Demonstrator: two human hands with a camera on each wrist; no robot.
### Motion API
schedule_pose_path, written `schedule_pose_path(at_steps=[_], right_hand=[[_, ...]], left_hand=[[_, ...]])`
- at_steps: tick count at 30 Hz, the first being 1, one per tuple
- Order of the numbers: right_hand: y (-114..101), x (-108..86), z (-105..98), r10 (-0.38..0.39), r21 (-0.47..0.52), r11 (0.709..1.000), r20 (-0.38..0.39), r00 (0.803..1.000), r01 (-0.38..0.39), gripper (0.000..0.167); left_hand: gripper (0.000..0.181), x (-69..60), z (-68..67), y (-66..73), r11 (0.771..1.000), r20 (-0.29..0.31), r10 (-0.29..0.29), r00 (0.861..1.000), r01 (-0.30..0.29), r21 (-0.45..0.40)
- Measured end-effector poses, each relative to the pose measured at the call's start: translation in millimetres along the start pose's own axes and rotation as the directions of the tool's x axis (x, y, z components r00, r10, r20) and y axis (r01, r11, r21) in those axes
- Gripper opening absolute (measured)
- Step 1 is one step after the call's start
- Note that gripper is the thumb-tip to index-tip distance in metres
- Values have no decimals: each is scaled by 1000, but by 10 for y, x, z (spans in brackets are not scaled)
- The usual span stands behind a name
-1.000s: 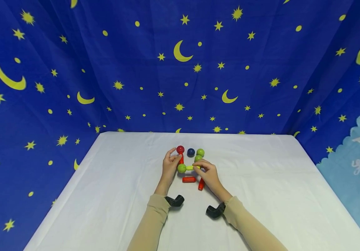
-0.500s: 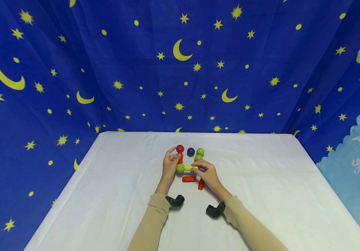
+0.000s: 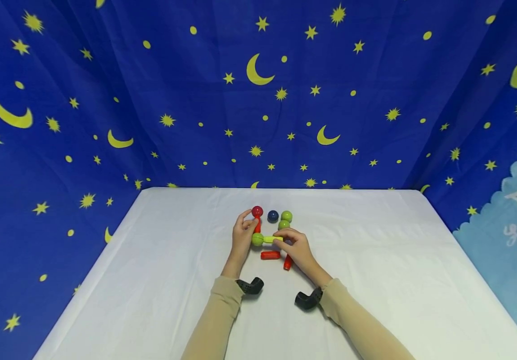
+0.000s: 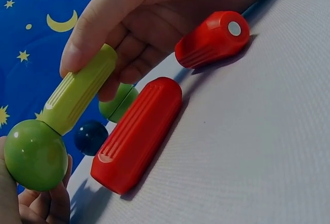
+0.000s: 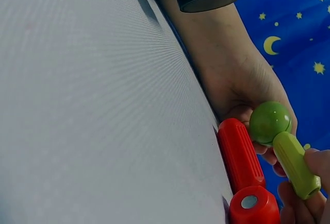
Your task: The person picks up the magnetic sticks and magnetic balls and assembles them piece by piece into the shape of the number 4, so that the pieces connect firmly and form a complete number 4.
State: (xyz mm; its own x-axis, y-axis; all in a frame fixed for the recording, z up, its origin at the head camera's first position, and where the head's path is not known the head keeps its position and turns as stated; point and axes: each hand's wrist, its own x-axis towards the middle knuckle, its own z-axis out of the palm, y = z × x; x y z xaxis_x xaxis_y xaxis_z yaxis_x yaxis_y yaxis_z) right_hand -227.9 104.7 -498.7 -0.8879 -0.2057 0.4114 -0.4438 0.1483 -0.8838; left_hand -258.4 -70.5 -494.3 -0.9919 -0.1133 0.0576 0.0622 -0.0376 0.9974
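Note:
In the head view my left hand (image 3: 242,240) pinches a red stick (image 3: 257,224) with a red ball (image 3: 257,211) at its far end. A green ball (image 3: 257,240) joins its near end. From that ball a yellow-green ribbed stick (image 4: 80,90) runs to the right, and the thumb and fingers of my right hand (image 3: 299,250) pinch its free end. The left wrist view shows stick and green ball touching, raised off the table. Two loose red sticks, one crosswise (image 3: 270,255) and one slanted (image 3: 288,262), lie on the cloth nearer me.
Behind the hands, a dark blue ball (image 3: 273,216) sits beside two green balls (image 3: 286,216). White cloth covers the table (image 3: 375,280). A blue star-patterned curtain (image 3: 222,100) hangs at the back and sides. Each wrist carries a black camera mount (image 3: 309,299).
Both hands have shifted very slightly left with the joined sticks and balls, and more of the yellow-green stick shows. Their grips look the same. The whole head view has drifted a little.

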Motion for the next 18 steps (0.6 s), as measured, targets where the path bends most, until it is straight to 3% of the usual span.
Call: schedule_pose_path(at_steps=[5, 10, 18], right_hand=[[-16, 18, -5, 20, 46, 999, -41, 999, -18, 19], [11, 55, -53, 47, 105, 994, -157, 986, -31, 20], [53, 98, -93, -6, 5, 1000, -302, 953, 8, 17]], left_hand=[[45, 24, -13, -26, 999, 3, -3, 1000, 3, -35], [45, 29, -17, -23, 999, 4, -7, 1000, 7, -40], [44, 27, -12, -19, 999, -2, -23, 1000, 23, -39]])
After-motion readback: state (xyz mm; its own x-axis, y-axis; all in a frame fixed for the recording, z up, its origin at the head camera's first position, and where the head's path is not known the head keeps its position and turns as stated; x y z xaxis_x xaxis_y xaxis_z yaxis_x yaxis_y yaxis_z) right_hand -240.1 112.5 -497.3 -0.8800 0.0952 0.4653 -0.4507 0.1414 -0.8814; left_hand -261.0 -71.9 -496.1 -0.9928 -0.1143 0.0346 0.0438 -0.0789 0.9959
